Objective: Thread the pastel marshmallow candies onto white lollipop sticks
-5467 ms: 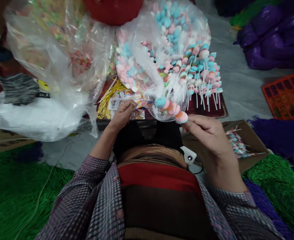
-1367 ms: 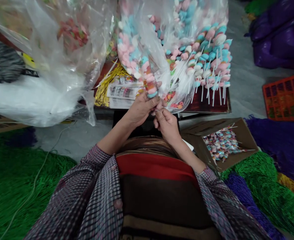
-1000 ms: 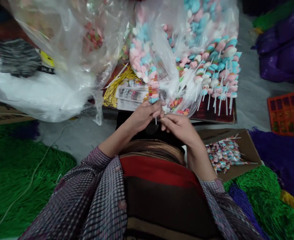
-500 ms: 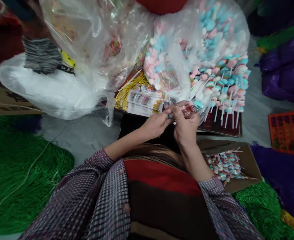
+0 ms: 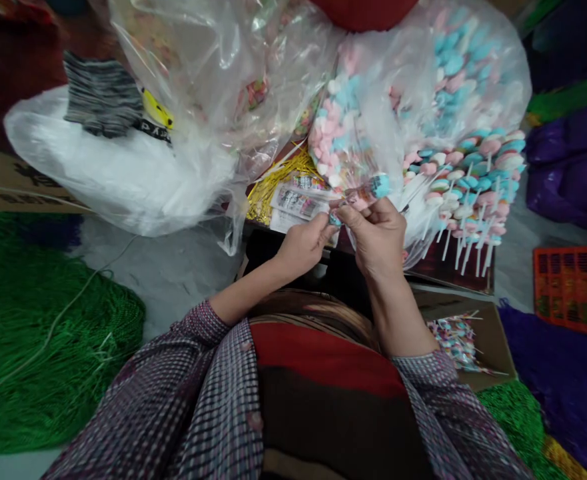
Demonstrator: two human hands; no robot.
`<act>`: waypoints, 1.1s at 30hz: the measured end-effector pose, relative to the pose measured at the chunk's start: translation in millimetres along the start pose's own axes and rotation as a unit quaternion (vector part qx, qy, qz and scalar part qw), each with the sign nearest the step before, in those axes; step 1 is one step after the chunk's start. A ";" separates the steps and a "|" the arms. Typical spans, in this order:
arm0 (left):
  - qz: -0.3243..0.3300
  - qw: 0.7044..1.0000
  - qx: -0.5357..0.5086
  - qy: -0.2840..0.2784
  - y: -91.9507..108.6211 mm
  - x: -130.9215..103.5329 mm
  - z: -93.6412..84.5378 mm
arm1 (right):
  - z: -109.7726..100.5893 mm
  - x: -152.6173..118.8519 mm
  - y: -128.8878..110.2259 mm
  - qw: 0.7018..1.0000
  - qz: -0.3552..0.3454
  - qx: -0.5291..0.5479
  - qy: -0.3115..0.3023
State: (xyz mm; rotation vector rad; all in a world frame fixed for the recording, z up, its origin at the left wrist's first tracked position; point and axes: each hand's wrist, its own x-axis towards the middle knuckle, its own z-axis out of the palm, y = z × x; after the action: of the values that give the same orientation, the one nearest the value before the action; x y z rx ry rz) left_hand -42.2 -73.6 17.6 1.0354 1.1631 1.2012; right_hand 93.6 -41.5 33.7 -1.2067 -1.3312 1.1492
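Note:
Both hands meet over the near edge of the table on a marshmallow lollipop (image 5: 366,193) in a clear wrapper, pink and blue. My right hand (image 5: 380,237) is closed round its lower part, with the blue top sticking out beyond the fingers. My left hand (image 5: 303,250) pinches the other end, where a small blue bit shows between the fingertips. The stick is mostly hidden by the fingers. Just behind the hands lie printed clear wrappers (image 5: 298,202) and a heap of gold twist ties (image 5: 278,183). Unwrapped marshmallow lollipops (image 5: 478,180) are piled to the right, sticks toward me.
Large clear bags (image 5: 198,80) of sweets fill the table's back. A white plastic bag (image 5: 123,180) bears a grey knitted glove (image 5: 100,97). Below right stands a cardboard box (image 5: 496,347) of wrapped lollipops. An orange crate (image 5: 573,287) and green strands (image 5: 48,333) lie on the floor.
My view has shifted, so the table's contents appear further right. The hands have drawn slightly apart, and the lollipop's wrapped top is raised further clear of my right hand.

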 end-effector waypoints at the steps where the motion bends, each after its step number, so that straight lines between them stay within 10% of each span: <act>1: 0.005 1.000 -0.014 0.016 -2.2 1.3 -3.4 | 2.5 6.6 0.4 0.999 0.002 -0.028 -0.026; 7: -0.026 0.959 -0.267 0.085 -4.4 12.8 -30.0 | 21.8 72.1 10.0 0.959 -0.089 -0.229 -0.139; 17: -0.070 0.931 -0.329 0.144 7.5 16.7 -45.5 | 70.1 128.0 16.7 0.742 -0.193 -0.569 -0.296; 33: -0.065 0.937 -0.314 0.142 2.3 23.9 -48.4 | 42.4 127.7 17.3 0.774 -0.150 -0.572 -0.226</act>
State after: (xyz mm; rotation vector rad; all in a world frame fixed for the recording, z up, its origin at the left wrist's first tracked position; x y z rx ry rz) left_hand -90.4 -50.2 11.1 0.3049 0.9390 1.5104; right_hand 47.4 85.4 20.5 -1.4457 -2.6895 0.2819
